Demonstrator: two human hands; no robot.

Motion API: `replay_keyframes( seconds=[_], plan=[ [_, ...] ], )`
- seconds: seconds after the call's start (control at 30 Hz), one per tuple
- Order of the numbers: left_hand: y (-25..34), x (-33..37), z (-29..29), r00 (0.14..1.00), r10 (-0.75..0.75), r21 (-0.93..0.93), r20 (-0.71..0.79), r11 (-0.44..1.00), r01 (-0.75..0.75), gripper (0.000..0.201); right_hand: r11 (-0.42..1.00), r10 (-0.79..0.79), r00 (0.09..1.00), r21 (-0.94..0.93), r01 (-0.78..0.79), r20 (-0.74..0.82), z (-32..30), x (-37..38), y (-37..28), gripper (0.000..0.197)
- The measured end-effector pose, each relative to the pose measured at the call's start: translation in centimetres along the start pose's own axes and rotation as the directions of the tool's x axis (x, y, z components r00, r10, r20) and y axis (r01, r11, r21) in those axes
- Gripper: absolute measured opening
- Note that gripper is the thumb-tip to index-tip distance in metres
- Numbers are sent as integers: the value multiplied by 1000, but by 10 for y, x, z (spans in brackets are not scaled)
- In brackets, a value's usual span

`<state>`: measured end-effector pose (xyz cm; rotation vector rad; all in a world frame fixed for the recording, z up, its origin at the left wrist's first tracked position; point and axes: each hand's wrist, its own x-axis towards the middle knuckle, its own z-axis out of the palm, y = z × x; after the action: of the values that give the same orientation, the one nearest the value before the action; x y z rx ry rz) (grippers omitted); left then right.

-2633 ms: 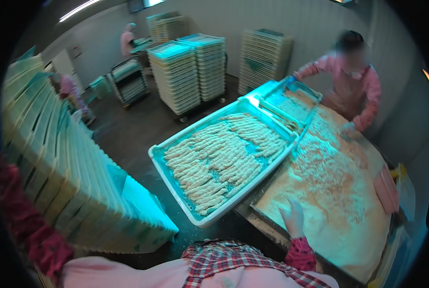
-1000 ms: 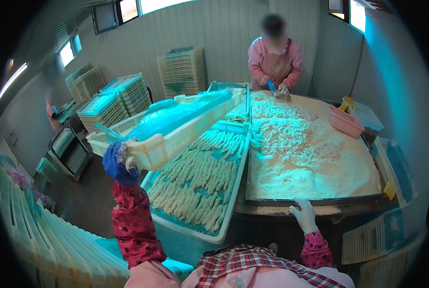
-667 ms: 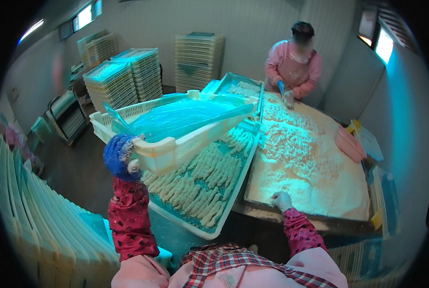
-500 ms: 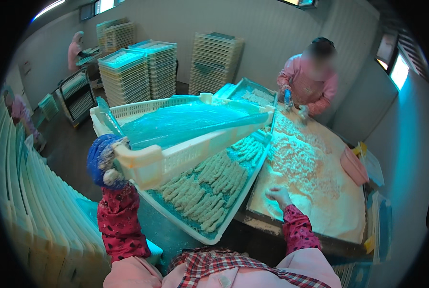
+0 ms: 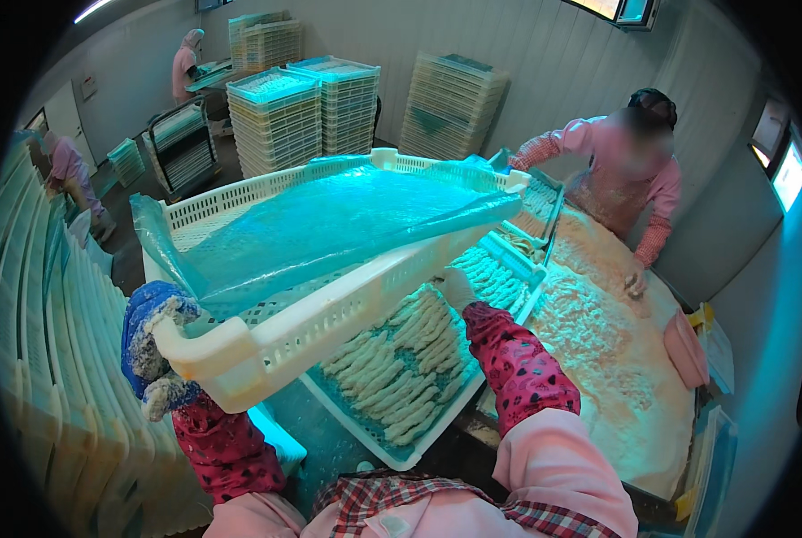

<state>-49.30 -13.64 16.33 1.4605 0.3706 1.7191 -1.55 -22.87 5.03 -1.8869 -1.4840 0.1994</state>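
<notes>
My left hand (image 5: 154, 345), in a blue glove caked with flour, is closed on the near left corner of a white slotted plastic tray (image 5: 329, 318). That tray hangs tilted, with a crumpled clear plastic sheet (image 5: 347, 220) lying in it and folded over its left side. Below is another tray (image 5: 379, 448), with rows of flour-coated strips (image 5: 401, 363). My right hand (image 5: 457, 289), in a pale covering, reaches to the underside of the raised tray, just above the strips. Its fingers are mostly hidden there.
A flour-heaped worktable (image 5: 598, 359) lies to the right, where a co-worker (image 5: 625, 170) stands with one hand on the flour. A pink basin (image 5: 685, 350) sits at its edge. Stacked trays (image 5: 275, 121) stand behind; more trays (image 5: 78, 377) line my left. Two other people work farther back.
My right hand has left the flour and moved left and forward to the raised tray. That tray's near left corner has shifted left and down. The co-worker's hands have moved apart.
</notes>
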Motion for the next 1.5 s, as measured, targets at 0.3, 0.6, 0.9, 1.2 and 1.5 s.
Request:
replay_keyframes(
  seconds=[0.3,0.6,0.9,1.2,1.5],
  plan=[
    [2,6,13,1000,5,-10,-4,1000,-5,34,943,-170,974,-262,205,151,-7,-10,3,20],
    [15,-16,68,991,-108,-182,76,976,121,27,609,369,895,792,-29,-251,-77,-27,3,31],
    [44,-38,126,514,535,101,671,620,-778,18,512,329,885,849,127,-331,-120,-130,-21,30],
    [-17,-179,74,512,290,124,809,767,-630,28,206,617,735,959,195,-281,-54,-169,-9,18],
    [-9,-186,73,570,238,230,786,743,-628,23,506,536,706,846,170,-463,-75,-158,-33,30]
  ],
)
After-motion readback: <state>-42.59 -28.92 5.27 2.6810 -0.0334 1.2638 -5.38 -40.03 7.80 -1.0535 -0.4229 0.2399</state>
